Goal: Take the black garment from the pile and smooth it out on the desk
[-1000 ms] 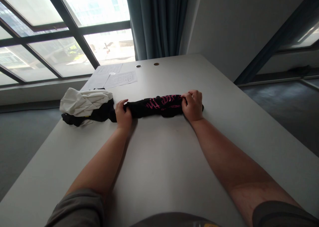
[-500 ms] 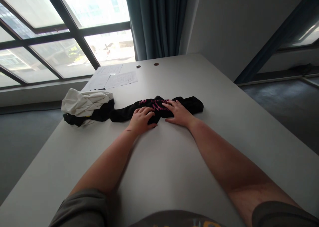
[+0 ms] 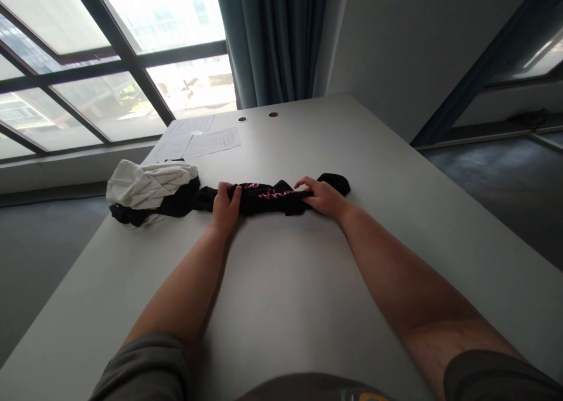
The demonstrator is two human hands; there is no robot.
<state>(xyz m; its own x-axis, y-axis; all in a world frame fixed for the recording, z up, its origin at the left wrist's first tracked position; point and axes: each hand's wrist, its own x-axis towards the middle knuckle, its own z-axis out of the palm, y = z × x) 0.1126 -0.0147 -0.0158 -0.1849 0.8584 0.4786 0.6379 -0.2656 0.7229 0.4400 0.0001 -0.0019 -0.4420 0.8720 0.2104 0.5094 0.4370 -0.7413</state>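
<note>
The left grip (image 3: 226, 207) is curled closed around a rolled black garment (image 3: 264, 197) with pink lettering. The right grip (image 3: 323, 197) rests on it with fingers spread, near its right end. The garment lies across the tabletop (image 3: 281, 289), its left end touching a bunched white cloth (image 3: 147, 184). Paper sheets (image 3: 211, 142) lie beyond.

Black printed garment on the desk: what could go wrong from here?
The right hand rests open on the black garment, so its loose end could perhaps spring back or unroll. The left hand grips close to the white cloth bundle, which touches the garment's left end; pulling might drag it along.
</note>
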